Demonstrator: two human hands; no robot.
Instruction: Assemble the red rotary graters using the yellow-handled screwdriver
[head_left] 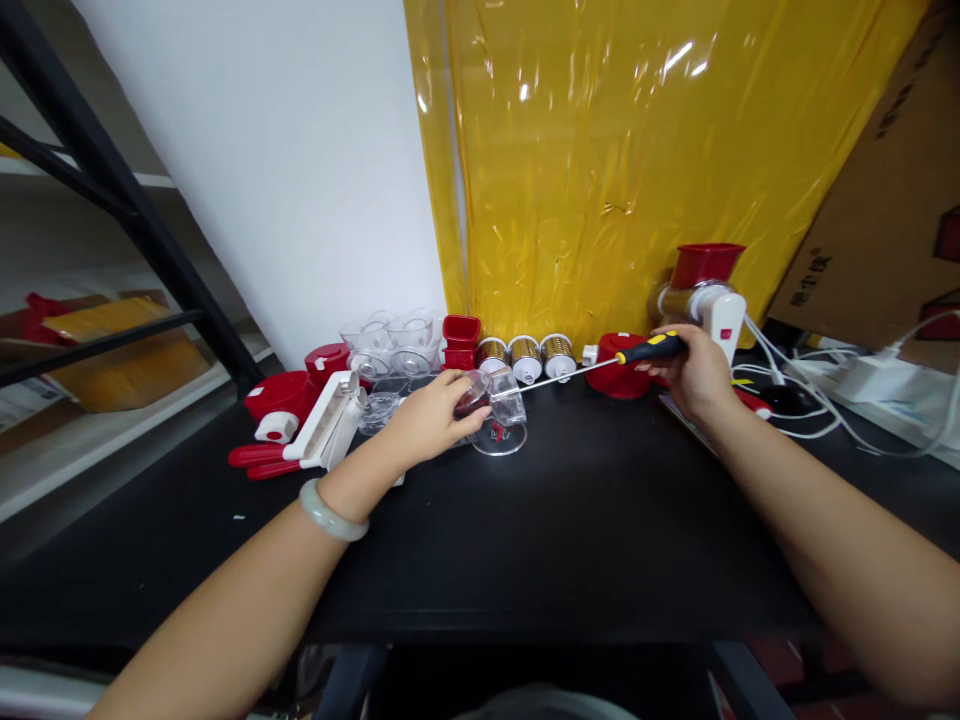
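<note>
My right hand [697, 370] is closed around the black-and-yellow handle of a screwdriver [656, 348]. The long metal shaft points left, and its tip meets or lies just behind a clear plastic part [508, 398]; I cannot tell which. That part is gripped between the thumb and fingers of my left hand [439, 415], just over the table. Under it sits a round clear disc [499, 440] with a red mark in the middle. Behind are grater drums [525, 357] with white ends and a red plastic hopper [460, 340].
Left on the black table [570, 530] are red housings [281, 400], white frames with red handles [326, 425] and clear cups [390, 340]. On the right, a red base [619, 370], an assembled white-and-red grater machine [720, 305] and white cables [825, 400]. Yellow plastic sheeting [600, 180] hangs behind.
</note>
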